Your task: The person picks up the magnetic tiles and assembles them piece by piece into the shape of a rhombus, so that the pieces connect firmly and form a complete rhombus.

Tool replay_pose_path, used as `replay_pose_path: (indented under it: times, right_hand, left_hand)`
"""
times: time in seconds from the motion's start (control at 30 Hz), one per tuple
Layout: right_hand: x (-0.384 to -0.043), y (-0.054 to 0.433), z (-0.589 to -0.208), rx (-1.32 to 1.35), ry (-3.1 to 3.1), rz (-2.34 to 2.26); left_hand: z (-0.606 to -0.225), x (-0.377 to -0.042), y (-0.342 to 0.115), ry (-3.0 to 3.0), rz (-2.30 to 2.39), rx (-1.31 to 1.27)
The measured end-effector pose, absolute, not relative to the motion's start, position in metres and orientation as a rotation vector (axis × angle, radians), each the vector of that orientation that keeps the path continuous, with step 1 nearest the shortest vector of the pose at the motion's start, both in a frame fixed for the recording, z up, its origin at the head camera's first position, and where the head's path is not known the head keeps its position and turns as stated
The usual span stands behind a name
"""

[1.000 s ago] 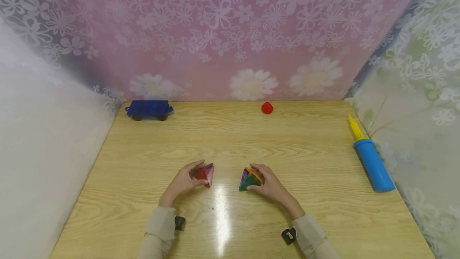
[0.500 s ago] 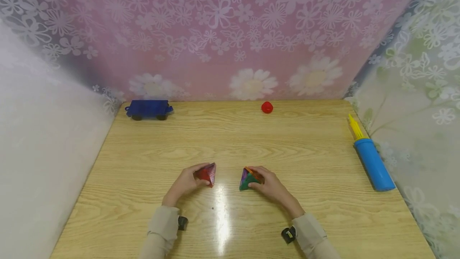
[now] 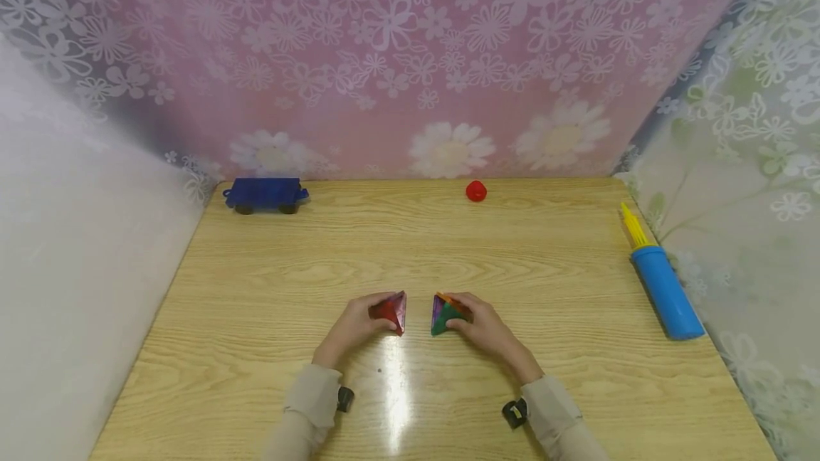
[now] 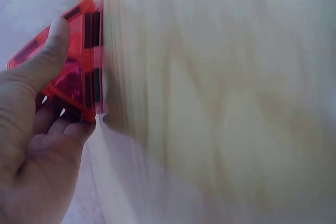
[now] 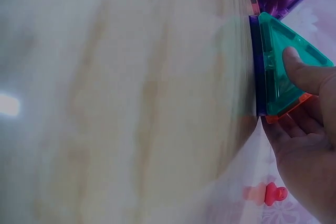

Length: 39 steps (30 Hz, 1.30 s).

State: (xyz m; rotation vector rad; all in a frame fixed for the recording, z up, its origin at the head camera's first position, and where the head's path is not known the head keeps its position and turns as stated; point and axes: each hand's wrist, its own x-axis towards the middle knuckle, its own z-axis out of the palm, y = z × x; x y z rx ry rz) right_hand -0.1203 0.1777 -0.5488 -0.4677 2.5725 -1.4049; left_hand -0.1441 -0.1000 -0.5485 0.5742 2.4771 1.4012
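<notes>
My left hand grips a small pyramid of magnetic tiles, red on the near face with a pink face toward the middle. In the left wrist view, the thumb presses on the red tile while the other fingers sit behind it. Across a narrow gap, my right hand holds a second pyramid of magnetic tiles, with green, orange and purple faces. Its thumb lies on the green tile in the right wrist view, fingers curled behind at the orange side. Both pyramids stand at the wooden tabletop, points toward the palms.
A dark blue toy wagon stands at the back left of the table. A small red toy piece sits near the back wall. Along the right edge lies a blue hand pump with a yellow nozzle. Flowered walls enclose the table.
My left hand has moved right with the red and pink pyramid, narrowing the gap between the two. My right hand and its pyramid have hardly moved.
</notes>
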Motion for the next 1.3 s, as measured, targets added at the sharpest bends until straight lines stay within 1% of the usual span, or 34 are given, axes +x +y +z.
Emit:
replay_pose_path:
  times: [0.17, 0.47, 1.03, 1.3]
  right_hand:
    - [-0.125, 0.18, -0.551, -0.47, 2.621, -1.368]
    - [-0.131, 0.183, -0.55, -0.57, 2.654, -1.338]
    - [-0.133, 0.182, -0.548, -0.571, 2.62, -1.337]
    - [-0.133, 0.181, -0.547, -0.565, 2.61, -1.357]
  left_hand:
    - [-0.552, -0.143, -0.083, 2.459, 1.411, 0.581]
    - [-0.554, -0.14, -0.06, 2.423, 1.482, 0.55]
    - [-0.553, -0.141, -0.048, 2.438, 1.453, 0.601]
    - [-0.553, -0.142, -0.047, 2.431, 1.426, 0.565]
